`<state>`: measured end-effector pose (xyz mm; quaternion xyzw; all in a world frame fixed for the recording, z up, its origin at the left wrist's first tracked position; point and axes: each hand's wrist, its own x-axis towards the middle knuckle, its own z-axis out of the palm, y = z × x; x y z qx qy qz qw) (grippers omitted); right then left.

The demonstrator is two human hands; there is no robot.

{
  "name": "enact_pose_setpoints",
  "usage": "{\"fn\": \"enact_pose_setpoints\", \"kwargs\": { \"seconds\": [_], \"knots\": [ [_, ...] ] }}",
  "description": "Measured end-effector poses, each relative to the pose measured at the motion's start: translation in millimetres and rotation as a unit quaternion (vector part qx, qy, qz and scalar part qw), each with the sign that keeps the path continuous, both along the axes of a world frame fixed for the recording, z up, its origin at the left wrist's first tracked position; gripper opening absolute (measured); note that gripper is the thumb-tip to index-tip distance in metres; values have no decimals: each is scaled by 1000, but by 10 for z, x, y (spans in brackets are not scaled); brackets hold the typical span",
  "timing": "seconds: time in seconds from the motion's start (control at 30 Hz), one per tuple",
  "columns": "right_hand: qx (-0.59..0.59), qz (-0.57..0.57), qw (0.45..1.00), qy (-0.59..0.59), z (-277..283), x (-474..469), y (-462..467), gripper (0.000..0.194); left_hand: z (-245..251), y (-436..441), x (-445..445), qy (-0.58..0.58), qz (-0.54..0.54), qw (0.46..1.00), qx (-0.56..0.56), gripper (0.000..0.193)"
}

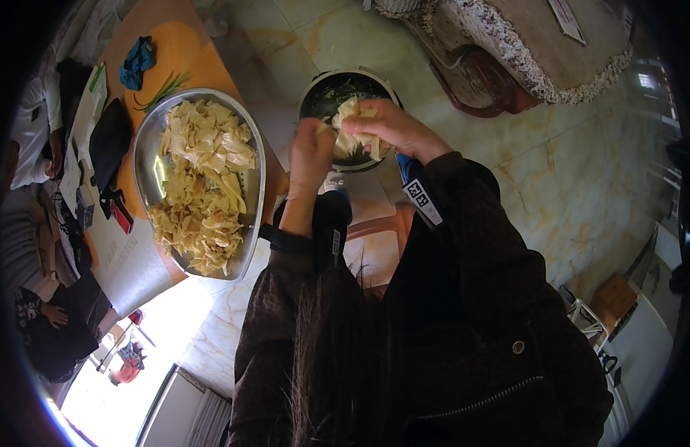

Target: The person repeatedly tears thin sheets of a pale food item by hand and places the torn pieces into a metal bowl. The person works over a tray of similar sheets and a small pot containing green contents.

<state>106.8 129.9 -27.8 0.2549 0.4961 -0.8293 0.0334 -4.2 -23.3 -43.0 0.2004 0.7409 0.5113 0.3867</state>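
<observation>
My right hand [390, 127] is closed around a bunch of pale yellow, sheet-like food pieces [350, 131], which look like tofu skin. They are held over a round dark pot [389, 92] with a light rim and dark contents, some of them green. Close by on the left, my left hand [313, 151] is blurred, its fingers curled at the edge of the bunch; a small pale bit shows at its fingertips. A large oval metal tray [259, 184] beside my left arm bears two heaps of similar torn pieces [208, 137].
The tray rests on an orange and white table [197, 47], with green sprigs [165, 92], a blue cloth [137, 62] and a black bag-like item [111, 144]. Other people are along the table's far left side. Furniture with a shaggy-edged cover [537, 50] stands at the upper right.
</observation>
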Motion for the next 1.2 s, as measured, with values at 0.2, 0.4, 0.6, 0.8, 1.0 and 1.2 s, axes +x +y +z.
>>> {"fn": "enact_pose_setpoints", "kwargs": {
  "seconds": [0.2,0.4,0.6,0.8,1.0,1.2],
  "knots": [
    [-168,-199,959,114,66,74,201,25,-30,8,-72,21,61,997,-33,17],
    [-49,3,997,-52,75,38,41,35,-15,-13,-101,-175,115,971,116,20],
    [-74,-3,995,-61,70,-9,-52,32,4,31,-42,-195,16,975,109,33],
    [33,-4,998,-55,6,-10,-42,36,83,49,20,-155,-3,985,79,35],
    [88,-8,995,-54,-117,-15,-67,39,41,35,-24,-154,45,985,61,21],
    [185,2,983,-8,-187,-54,-95,33,53,36,7,-96,15,994,53,18]
  ]
}}
